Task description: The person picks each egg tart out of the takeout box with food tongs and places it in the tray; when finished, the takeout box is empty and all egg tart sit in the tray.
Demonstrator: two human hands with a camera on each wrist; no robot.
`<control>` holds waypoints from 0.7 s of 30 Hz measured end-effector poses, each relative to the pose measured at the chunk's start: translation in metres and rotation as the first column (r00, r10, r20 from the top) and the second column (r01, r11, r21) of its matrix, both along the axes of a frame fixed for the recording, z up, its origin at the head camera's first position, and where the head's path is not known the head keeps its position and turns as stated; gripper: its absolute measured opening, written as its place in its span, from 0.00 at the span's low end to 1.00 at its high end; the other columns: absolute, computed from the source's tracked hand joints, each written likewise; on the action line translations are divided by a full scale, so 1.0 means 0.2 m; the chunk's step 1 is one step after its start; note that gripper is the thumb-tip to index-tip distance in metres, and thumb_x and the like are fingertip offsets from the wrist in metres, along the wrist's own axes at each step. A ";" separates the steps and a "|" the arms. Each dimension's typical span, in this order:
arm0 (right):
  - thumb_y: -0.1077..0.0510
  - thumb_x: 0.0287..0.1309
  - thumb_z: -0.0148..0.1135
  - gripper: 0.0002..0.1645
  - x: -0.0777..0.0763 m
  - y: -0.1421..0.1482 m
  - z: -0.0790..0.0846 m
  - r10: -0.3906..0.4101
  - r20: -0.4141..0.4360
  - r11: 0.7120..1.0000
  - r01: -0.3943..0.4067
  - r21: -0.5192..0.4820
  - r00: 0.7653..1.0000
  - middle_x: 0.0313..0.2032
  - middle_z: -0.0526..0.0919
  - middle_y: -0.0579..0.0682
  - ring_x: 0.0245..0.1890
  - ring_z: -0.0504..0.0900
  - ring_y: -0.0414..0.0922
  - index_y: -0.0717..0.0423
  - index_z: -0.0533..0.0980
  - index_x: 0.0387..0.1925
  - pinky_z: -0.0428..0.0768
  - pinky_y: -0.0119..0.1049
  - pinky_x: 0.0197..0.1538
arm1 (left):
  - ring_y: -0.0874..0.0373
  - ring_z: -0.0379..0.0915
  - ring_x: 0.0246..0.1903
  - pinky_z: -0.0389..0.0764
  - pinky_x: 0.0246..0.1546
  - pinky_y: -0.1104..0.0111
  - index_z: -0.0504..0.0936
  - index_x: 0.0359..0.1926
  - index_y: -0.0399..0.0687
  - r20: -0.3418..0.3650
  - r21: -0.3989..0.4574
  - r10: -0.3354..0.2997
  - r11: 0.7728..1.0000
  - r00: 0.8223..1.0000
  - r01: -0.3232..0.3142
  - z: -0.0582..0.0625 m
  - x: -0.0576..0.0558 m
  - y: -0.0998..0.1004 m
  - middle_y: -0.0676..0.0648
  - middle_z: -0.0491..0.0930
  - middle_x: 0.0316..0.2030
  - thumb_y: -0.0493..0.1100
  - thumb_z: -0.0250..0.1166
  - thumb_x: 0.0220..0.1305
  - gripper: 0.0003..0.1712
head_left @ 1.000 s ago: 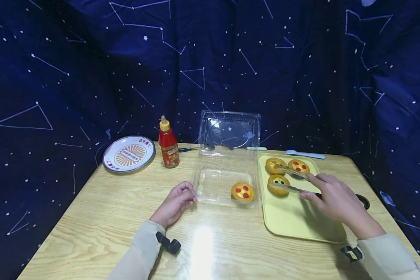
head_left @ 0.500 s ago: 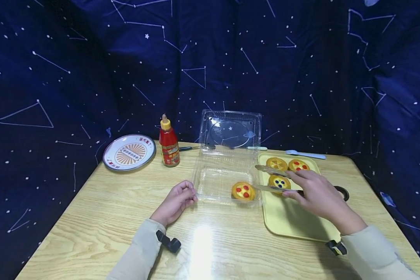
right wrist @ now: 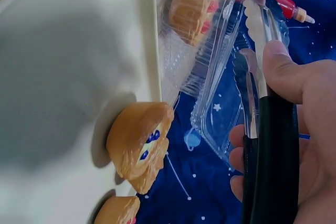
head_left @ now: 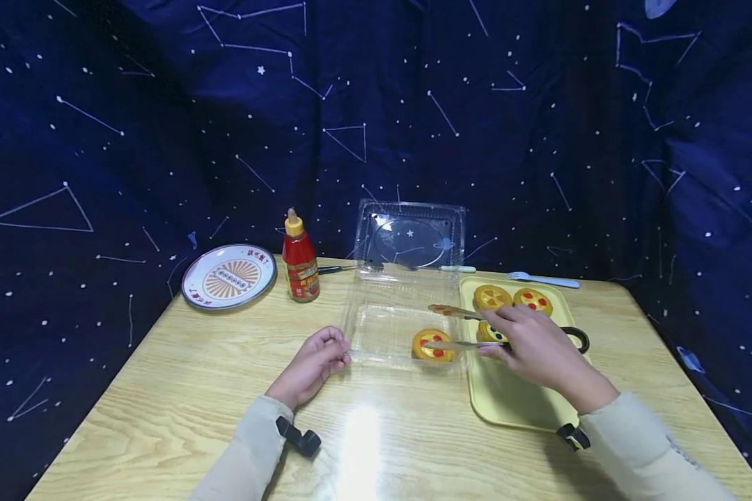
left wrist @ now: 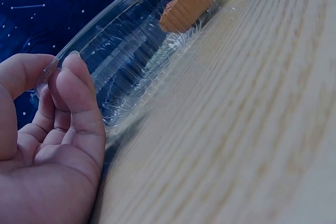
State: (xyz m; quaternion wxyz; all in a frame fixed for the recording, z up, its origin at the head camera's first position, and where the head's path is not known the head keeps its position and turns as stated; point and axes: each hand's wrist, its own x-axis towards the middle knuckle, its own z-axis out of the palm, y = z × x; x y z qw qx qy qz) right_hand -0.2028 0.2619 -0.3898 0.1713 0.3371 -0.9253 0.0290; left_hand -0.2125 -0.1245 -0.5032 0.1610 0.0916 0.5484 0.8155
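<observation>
In the head view my left hand [head_left: 313, 362] pinches the front left corner of a clear plastic clamshell box [head_left: 379, 330]. Its hinged lid [head_left: 410, 236] stands raised at the back. One red-dotted tart [head_left: 431, 355] sits in the box's front right corner. My right hand [head_left: 535, 348] grips black-handled metal tongs [right wrist: 270, 145] over the tray's left edge. The tongs' two arms are spread, with no tart held between them; the nearer arm overlaps the boxed tart in the head view. Beneath the right hand, a blue-dotted tart [right wrist: 137, 140] on the tray is partly hidden.
A yellow tray [head_left: 507, 400] right of the box also bears an orange-topped tart [head_left: 492, 298] and a red-dotted one [head_left: 534, 301]. Behind lie a blue fork [head_left: 545, 280] and other slim utensils. A red sauce bottle [head_left: 301, 268] and a plate [head_left: 228, 277] stand back left.
My right hand has moved left with the tongs, from above the tray's tarts to above the box. The left hand keeps its place at the box corner.
</observation>
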 end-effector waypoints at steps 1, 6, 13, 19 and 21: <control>0.42 0.51 0.73 0.39 0.00 -0.01 0.00 0.006 -0.005 1.000 -0.006 0.000 1.000 0.42 0.81 0.56 0.39 0.79 0.54 0.59 0.76 0.60 0.78 0.54 0.41 | 0.59 0.76 0.33 0.77 0.33 0.76 0.69 0.39 0.44 0.003 -0.002 0.002 1.000 1.000 -0.002 0.00 0.00 0.00 0.48 0.75 0.32 0.32 0.57 0.68 0.05; 0.44 0.50 0.74 0.36 0.00 -0.05 -0.02 0.018 -0.014 1.000 -0.018 0.010 1.000 0.40 0.80 0.55 0.36 0.78 0.53 0.60 0.77 0.56 0.78 0.52 0.40 | 0.59 0.76 0.34 0.77 0.33 0.76 0.68 0.40 0.42 0.008 -0.015 0.001 1.000 1.000 -0.001 -0.01 0.01 -0.01 0.48 0.75 0.32 0.33 0.57 0.68 0.05; 0.41 0.51 0.73 0.36 0.01 -0.08 -0.04 0.005 0.011 0.999 -0.005 0.039 1.000 0.40 0.80 0.52 0.37 0.77 0.53 0.59 0.77 0.56 0.77 0.52 0.40 | 0.60 0.76 0.34 0.77 0.34 0.75 0.68 0.42 0.40 0.009 -0.012 -0.013 1.000 1.000 0.013 -0.02 0.01 -0.01 0.48 0.75 0.33 0.35 0.58 0.68 0.07; 0.41 0.51 0.74 0.35 0.00 -0.09 -0.03 -0.011 0.040 0.999 0.009 0.039 0.999 0.35 0.78 0.50 0.35 0.76 0.52 0.59 0.79 0.55 0.77 0.49 0.38 | 0.60 0.76 0.34 0.78 0.34 0.75 0.68 0.42 0.41 0.006 -0.011 -0.005 1.000 1.000 0.005 -0.02 0.00 0.00 0.49 0.75 0.32 0.33 0.56 0.69 0.05; 0.41 0.51 0.74 0.35 0.00 -0.09 -0.02 -0.017 0.051 0.999 0.015 0.036 0.999 0.34 0.77 0.49 0.35 0.77 0.51 0.58 0.79 0.54 0.77 0.48 0.38 | 0.59 0.76 0.34 0.77 0.34 0.75 0.68 0.41 0.41 -0.001 -0.006 -0.005 1.000 1.000 0.005 -0.01 0.00 0.00 0.49 0.75 0.33 0.33 0.56 0.69 0.04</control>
